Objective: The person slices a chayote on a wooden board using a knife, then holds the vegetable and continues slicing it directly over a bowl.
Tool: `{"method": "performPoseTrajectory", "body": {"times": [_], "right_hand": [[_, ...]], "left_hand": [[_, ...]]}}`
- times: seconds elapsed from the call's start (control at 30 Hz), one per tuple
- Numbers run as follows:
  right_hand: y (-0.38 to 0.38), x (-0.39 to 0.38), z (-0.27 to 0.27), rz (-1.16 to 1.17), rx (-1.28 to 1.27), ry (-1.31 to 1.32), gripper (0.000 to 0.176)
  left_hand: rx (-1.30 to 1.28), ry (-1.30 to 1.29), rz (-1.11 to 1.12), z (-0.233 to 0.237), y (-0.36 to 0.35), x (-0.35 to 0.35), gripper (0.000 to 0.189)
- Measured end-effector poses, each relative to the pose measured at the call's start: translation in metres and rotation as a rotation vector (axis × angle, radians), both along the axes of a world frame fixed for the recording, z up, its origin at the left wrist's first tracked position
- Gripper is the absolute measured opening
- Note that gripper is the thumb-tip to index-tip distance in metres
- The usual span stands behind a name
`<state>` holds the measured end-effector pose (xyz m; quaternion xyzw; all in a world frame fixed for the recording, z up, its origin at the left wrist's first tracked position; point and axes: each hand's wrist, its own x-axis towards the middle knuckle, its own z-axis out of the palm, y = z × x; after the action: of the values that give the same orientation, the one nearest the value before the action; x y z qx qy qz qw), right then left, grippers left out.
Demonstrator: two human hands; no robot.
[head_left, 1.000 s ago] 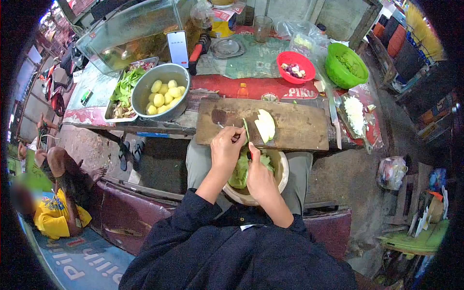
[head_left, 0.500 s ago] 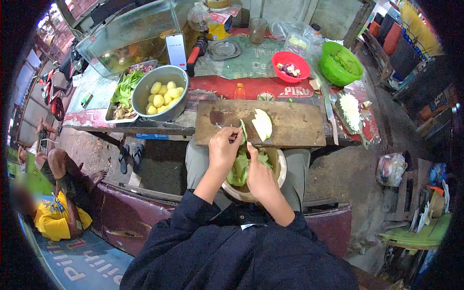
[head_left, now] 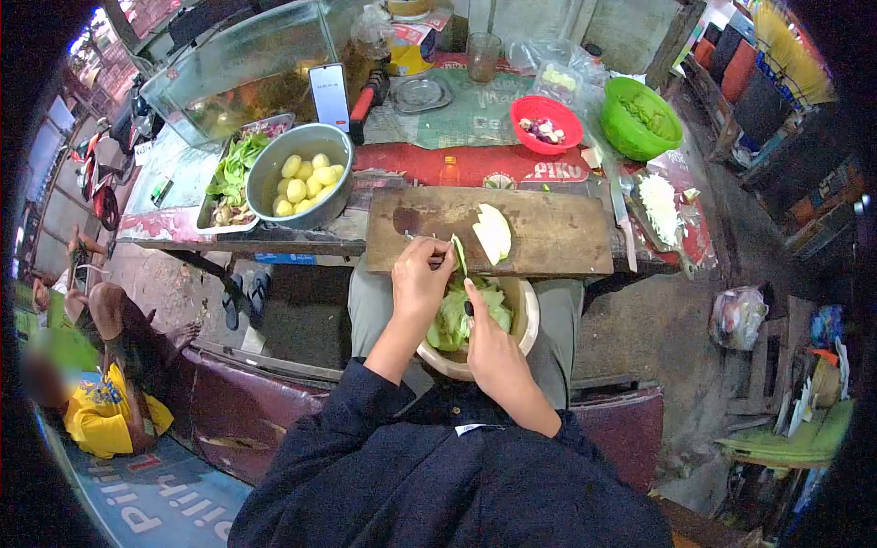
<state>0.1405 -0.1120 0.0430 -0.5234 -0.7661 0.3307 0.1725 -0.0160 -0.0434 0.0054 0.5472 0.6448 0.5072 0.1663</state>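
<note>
Over the near edge of the wooden cutting board, my left hand pinches a pale slice with green skin, its exact kind unclear. My right hand is closed around the dark handle of a small knife, whose blade points up against the slice. Several pale, wedge-like vegetable slices lie together on the board. Below my hands, a whitish basin sits between my knees and holds light green peelings or leaves, partly covered by my hands.
Left of the board stand a grey pot of peeled potatoes and a tray of greens. A large knife and shredded white vegetable lie right. Behind are red and green bowls. A person sits at left.
My right hand has shifted slightly down and turned, so more of the knife's dark handle shows. My left hand keeps its pinch on the slice, and the view has moved a little.
</note>
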Motion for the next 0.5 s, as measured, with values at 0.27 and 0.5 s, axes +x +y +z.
{"method": "performPoseTrajectory", "body": {"times": [0.27, 0.5], "right_hand": [[0.028, -0.019, -0.006, -0.038, -0.138, -0.012, 0.069], [-0.005, 0.002, -0.018, -0.036, -0.103, 0.097, 0.062]], "left_hand": [[-0.054, 0.053, 0.029, 0.009, -0.003, 0.004, 0.008], [-0.026, 0.049, 0.027, 0.008, -0.002, 0.002, 0.008]]}}
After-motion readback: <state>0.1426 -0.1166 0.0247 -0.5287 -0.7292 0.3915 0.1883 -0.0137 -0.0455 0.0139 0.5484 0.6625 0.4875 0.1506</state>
